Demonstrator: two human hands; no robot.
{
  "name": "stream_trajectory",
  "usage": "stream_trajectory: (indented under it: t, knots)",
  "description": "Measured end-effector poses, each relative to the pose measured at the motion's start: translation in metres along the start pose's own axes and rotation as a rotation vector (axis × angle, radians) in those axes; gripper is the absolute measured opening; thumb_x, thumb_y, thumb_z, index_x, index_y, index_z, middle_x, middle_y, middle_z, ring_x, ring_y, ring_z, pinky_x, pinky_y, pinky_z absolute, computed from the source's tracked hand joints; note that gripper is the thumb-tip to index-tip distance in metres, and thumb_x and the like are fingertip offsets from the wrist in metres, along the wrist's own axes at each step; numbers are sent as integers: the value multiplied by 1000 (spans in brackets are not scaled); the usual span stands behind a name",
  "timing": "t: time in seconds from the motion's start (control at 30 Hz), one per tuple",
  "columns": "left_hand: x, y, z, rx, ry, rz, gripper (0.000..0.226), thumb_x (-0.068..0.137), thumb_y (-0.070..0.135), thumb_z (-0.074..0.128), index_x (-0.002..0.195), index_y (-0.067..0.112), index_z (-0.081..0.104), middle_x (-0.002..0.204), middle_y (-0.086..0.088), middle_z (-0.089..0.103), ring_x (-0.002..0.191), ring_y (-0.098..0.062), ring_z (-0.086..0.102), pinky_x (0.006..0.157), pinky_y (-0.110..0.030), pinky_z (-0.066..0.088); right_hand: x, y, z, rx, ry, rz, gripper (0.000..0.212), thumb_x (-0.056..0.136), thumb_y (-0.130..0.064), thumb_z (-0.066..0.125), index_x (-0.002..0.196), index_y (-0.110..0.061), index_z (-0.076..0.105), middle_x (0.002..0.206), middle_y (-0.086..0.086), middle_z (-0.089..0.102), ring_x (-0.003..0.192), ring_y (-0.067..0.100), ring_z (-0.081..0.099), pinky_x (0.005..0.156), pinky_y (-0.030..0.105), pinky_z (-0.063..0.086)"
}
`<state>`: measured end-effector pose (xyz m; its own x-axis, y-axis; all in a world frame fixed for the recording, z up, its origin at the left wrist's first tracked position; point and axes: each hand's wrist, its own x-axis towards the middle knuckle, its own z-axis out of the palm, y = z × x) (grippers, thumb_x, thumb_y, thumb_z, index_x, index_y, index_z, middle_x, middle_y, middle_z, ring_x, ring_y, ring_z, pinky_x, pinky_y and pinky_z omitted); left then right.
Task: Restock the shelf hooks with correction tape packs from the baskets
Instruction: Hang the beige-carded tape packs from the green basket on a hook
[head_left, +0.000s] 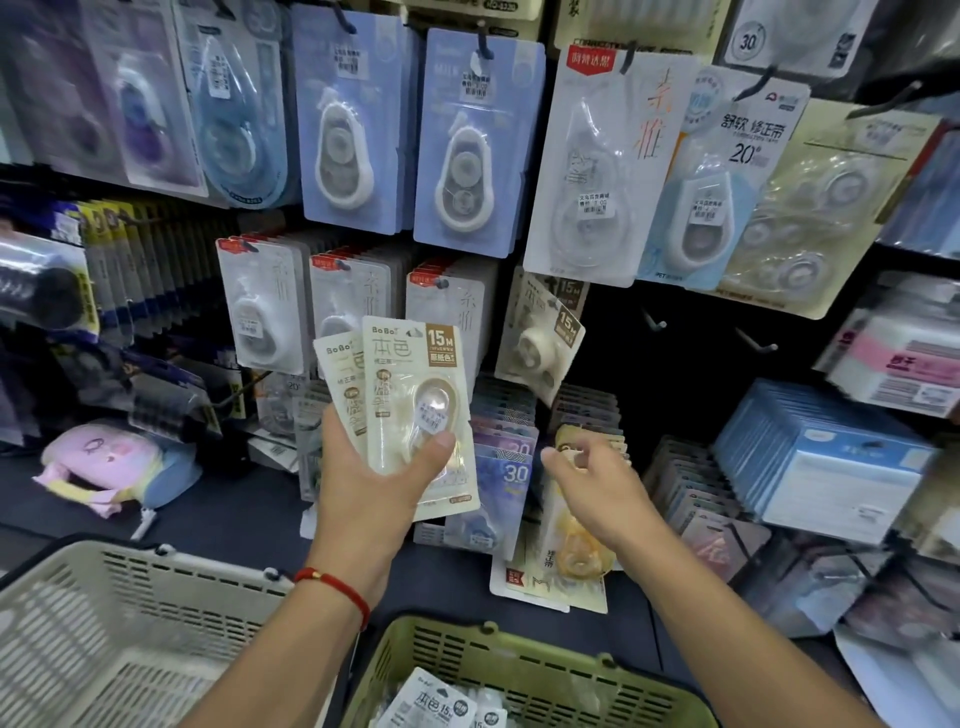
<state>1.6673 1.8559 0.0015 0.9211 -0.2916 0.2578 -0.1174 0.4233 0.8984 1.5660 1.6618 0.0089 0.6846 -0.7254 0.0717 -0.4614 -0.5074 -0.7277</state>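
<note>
Green basket (524, 670) sits nearest, bottom centre, with white correction tape packs (441, 704) lying inside. Beige basket (130, 613) just left of it, slatted walls, contents not clear. Left hand (379, 467), red cord bracelet (335, 587) on the wrist, grips a fan of beige 15M packs (410, 395) upright, thumb pressed across the front blister, fingers behind. At least two packs in the fan, exact count can't tell. Right hand (592, 488) reaches toward the shelf to the right of the fan, fingers curled, pinching the top edge of a yellowish pack (569, 551) that hangs down under the palm; grip partly hidden. Far side: shelf hooks loaded with hanging packs, blue-card ones (467, 145) up top, white ones (260, 306) in the middle row. One matching beige 15M pack (540, 332) hangs tilted on a hook right of the fan. Bare hooks (756, 340) in the dark gap further right. Blue boxes (826, 457) stacked far right. Pink plush item (114, 462) on the ledge at left.
</note>
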Motion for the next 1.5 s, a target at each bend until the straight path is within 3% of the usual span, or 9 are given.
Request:
stream_trajectory:
  t: [0.07, 0.23, 0.47, 0.67, 0.77, 1.07, 1.2, 1.33, 1.5]
  knots:
    - [-1, -2, 2, -16, -28, 6, 70, 76, 8, 91, 132, 30, 54, 121, 11, 74, 110, -10, 73, 77, -27, 63, -7, -4, 1, 76, -86, -93, 19, 100, -53, 58, 105, -36, 65, 110, -15, 69, 99, 8, 64, 90, 43, 57]
    - [-7, -4, 11, -21, -98, -9, 79, 63, 23, 99, 129, 29, 55, 118, 6, 75, 109, -14, 74, 78, -24, 61, -29, -26, 8, 323, -275, -291, 32, 87, -69, 61, 104, -43, 71, 101, -16, 75, 94, 8, 71, 80, 38, 64]
    - [-7, -3, 13, -34, -113, -61, 86, 52, 55, 100, 124, 38, 57, 121, 8, 75, 112, -14, 73, 86, -37, 64, -31, -25, 6, 427, -82, -266, 9, 94, -32, 78, 97, -29, 70, 86, -10, 75, 82, 14, 74, 66, 27, 59]
    - [-3, -5, 9, -50, -66, -85, 69, 73, 28, 95, 131, 31, 57, 122, 8, 75, 114, -15, 72, 91, -44, 62, -27, -25, -9, 509, 112, -198, 3, 108, -25, 56, 110, -23, 54, 89, -10, 76, 56, 18, 67, 46, 32, 55]
    - [-2, -8, 6, -55, -45, -106, 55, 82, 14, 87, 126, 31, 58, 117, 8, 76, 109, -15, 74, 82, -40, 65, -26, -24, -15, 496, 146, -174, 7, 110, -25, 52, 112, -19, 52, 87, -12, 75, 43, 20, 57, 45, 39, 52]
    - [-1, -4, 3, -104, 16, -139, 29, 96, 13, 69, 117, 32, 65, 111, 7, 78, 101, -17, 77, 72, -38, 65, -25, -28, -15, 647, 212, -191, 7, 110, -23, 51, 114, -20, 57, 83, 4, 76, 52, 32, 70, 37, 32, 45]
    - [2, -5, 0, -22, 95, -129, 34, 94, 4, 67, 118, 28, 62, 106, 9, 77, 102, -17, 75, 79, -42, 65, -18, -23, -10, 678, 164, -71, 23, 108, -28, 55, 127, -15, 51, 87, 1, 77, 60, 31, 76, 49, 30, 58]
    - [2, -8, 1, 9, 80, -123, 33, 92, 5, 74, 112, 27, 60, 101, 8, 77, 95, -15, 76, 68, -31, 64, -16, -7, -2, 440, -68, 220, 34, 106, -26, 57, 137, -15, 48, 95, 8, 71, 75, 27, 79, 77, 46, 67]
    - [-2, -10, 12, -65, -89, -161, 41, 93, 9, 77, 127, 26, 63, 114, 5, 79, 106, -17, 76, 81, -33, 64, -25, -15, 3, 394, -234, -100, 17, 105, -38, 60, 109, -27, 72, 102, -3, 78, 90, 15, 77, 78, 39, 65]
